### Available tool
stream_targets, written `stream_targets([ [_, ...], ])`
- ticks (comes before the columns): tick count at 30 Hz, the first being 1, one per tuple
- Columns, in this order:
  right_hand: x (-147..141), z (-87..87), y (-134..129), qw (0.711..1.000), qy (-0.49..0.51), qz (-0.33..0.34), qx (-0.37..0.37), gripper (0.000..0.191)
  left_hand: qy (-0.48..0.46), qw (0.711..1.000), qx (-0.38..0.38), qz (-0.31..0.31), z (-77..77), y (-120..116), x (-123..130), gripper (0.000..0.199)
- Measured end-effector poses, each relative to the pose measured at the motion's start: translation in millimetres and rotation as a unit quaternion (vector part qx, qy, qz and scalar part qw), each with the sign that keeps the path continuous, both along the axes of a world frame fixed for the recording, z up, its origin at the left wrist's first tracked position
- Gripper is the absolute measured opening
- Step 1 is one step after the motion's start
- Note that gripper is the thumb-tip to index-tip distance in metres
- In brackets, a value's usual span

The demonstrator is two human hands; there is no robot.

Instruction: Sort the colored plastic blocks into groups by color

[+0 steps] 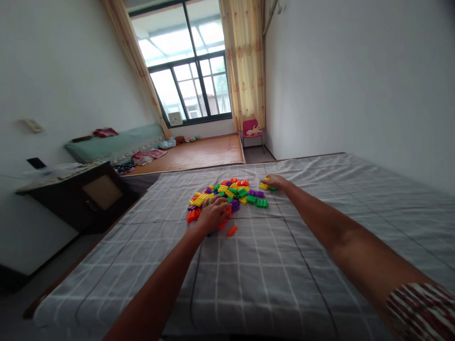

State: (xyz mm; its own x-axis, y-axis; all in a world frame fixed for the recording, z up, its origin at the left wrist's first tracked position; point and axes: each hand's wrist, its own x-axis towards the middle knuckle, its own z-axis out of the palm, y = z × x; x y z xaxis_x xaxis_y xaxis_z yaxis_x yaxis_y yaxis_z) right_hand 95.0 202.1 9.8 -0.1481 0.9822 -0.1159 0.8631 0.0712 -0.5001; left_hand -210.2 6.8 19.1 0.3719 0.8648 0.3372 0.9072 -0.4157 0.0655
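Plastic pieces (241, 193) lie at the left hand (213, 213) and right hand (277, 182); whether either's fingers grip is unclear.

Heaped multicoloured pieces (239, 193), seemingly plastic.

Orange, yellow, green, purple blocks (239, 192), white-checked grey cloth (249, 267)

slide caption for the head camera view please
Left hand at a pile of colorful pieces, right hand at yellow ones beside it, on checked cloth.
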Motion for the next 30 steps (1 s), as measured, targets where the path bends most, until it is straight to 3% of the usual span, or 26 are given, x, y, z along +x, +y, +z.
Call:
stream_targets([
  [5,-80.9,1.1,-21.1,0.969,0.227,0.102,-0.007,0.071,-0.081,0.996,0.033,0.033,-1.6,11.7,-17.5,0.032],
  [8,-97.8,14.6,-32.6,0.932,0.316,0.167,0.054,0.065,-0.132,0.988,0.060,0.043,-7.0,16.1,-23.6,0.036],
  [10,-81.3,20.4,-34.0,0.942,0.262,0.171,0.124,0.056,-0.172,0.980,0.072,0.074,-11.6,18.6,-34.8,0.040],
  [13,-22.6,12.9,-27.8,0.971,0.110,0.108,0.185,0.052,-0.214,0.957,0.077,0.183,-18.6,25.0,-68.0,0.047],
  [16,44.6,-12.2,-20.4,0.990,-0.043,-0.023,0.129,0.060,-0.186,0.937,0.041,0.294,-25.1,34.1,-110.8,0.051],
  [19,86.8,-38.4,-16.8,0.982,-0.145,-0.099,0.069,0.070,-0.114,0.934,-0.023,0.339,-31.9,40.6,-143.0,0.050],
  [24,96.2,-56.0,-3.3,0.979,-0.176,-0.095,0.048,0.075,-0.034,0.927,-0.088,0.363,-40.9,46.6,-155.0,0.046],
  [30,90.4,-62.3,44.6,0.978,-0.178,-0.094,0.047,0.078,-0.019,0.904,-0.116,0.411,-42.8,75.5,-153.2,0.053],
])
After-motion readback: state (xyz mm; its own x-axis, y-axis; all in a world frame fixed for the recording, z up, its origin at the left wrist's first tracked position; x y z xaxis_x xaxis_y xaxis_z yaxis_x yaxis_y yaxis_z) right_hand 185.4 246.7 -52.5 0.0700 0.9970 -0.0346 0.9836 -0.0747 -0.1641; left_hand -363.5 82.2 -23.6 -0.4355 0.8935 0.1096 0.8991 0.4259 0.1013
